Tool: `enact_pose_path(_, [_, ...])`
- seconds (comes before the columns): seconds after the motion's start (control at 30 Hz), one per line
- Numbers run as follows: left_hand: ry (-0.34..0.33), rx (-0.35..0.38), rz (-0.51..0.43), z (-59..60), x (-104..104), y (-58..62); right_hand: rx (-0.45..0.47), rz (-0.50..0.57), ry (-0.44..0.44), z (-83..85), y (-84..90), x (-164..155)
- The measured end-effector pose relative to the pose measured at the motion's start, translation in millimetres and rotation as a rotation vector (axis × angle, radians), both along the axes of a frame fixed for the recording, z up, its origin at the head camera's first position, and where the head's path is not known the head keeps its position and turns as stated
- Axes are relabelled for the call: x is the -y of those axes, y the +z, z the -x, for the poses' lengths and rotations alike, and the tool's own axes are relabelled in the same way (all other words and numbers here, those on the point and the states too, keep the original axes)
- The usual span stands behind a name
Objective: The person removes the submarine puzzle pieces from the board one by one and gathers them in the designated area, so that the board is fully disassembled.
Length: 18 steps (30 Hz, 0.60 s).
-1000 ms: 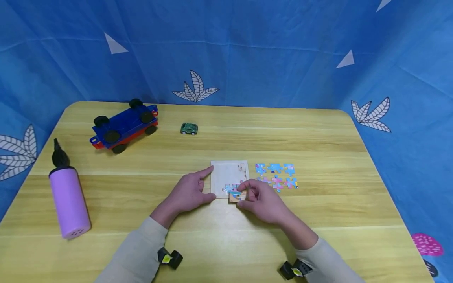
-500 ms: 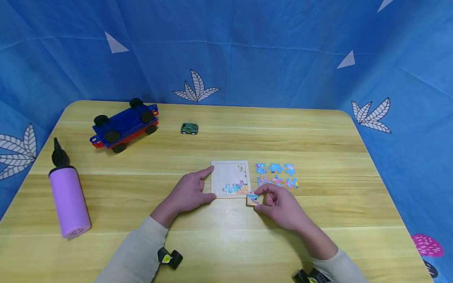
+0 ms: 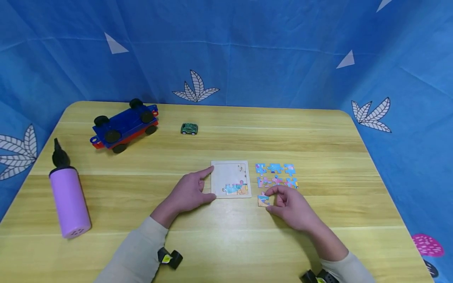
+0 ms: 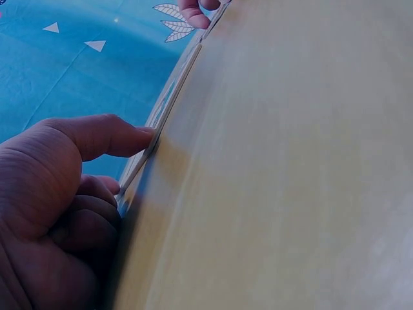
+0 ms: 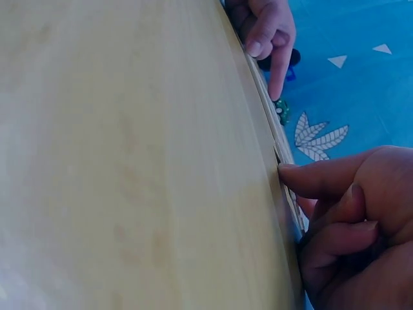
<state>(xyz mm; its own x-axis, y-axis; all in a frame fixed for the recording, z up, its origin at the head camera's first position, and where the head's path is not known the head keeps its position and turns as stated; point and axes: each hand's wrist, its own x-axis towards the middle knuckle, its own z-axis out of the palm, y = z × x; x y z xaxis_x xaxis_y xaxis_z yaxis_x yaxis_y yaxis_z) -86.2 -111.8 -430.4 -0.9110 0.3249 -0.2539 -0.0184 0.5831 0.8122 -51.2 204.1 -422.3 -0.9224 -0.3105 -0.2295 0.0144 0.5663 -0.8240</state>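
Observation:
A pale square puzzle tray [image 3: 230,173] lies mid-table with a few coloured pieces [image 3: 235,189] fitted along its near edge. My left hand [image 3: 209,184] rests against the tray's left side, index finger straight along the edge and thumb at the near corner. The left wrist view shows the thumb [image 4: 129,137] pressed to the tray's rim [image 4: 171,97]. My right hand [image 3: 269,199] pinches a single puzzle piece [image 3: 262,201] low over the table, just right of the tray's near right corner. Several loose pieces [image 3: 276,175] lie in rows behind that hand.
A blue and red toy vehicle [image 3: 123,125] lies upside down at the back left, with a small green car [image 3: 189,128] beside it. A purple cylinder [image 3: 69,200] with a black top stands near the left edge. Blue cloth walls surround the wooden table [image 3: 226,243].
My right hand has carried the puzzle piece from over the tray's near edge to the right, off the tray and toward the loose pieces. The left hand has stayed put.

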Motion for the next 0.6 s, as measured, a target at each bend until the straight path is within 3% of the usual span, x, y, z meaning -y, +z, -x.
enact_pose_path(0.6, [-0.007, -0.007, 0.008, 0.1, 0.4, -1.0, -0.006, 0.046, 0.001, 2.2, -3.0, -4.0])
